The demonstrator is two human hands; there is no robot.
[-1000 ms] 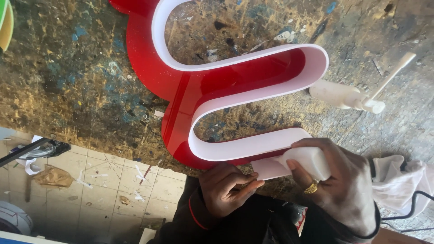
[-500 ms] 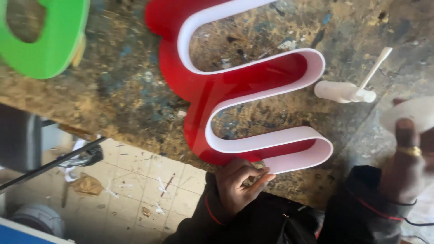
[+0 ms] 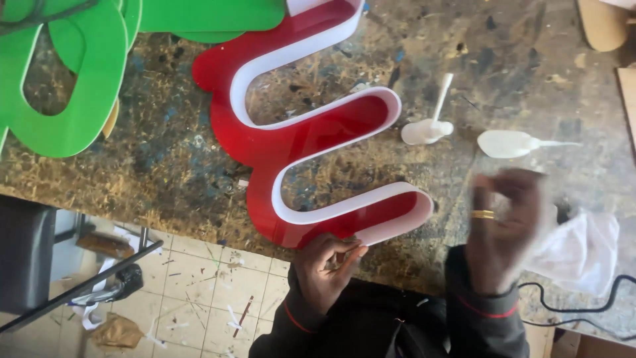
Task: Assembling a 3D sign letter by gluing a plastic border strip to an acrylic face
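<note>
A large red wavy sign letter with a raised white rim lies flat on the stained workbench. My left hand is curled on the letter's near end at the bench edge, thumb against the white rim. My right hand, wearing a gold ring, is raised above the bench to the right of the letter and is motion-blurred. A crumpled white cloth lies right beside it; whether the fingers hold it is unclear. Two small white squeeze bottles with thin nozzles lie beyond that hand.
Green cut-out letters lie at the bench's far left. A black cable runs along the near right edge. Below the bench edge is a tiled floor with scraps, a dark chair and a black rod.
The view has swung right along the bench. My right hand lifted off the letter's near end, where it pressed the cloth, and now waves blurred to the right. My left hand stayed on the letter.
</note>
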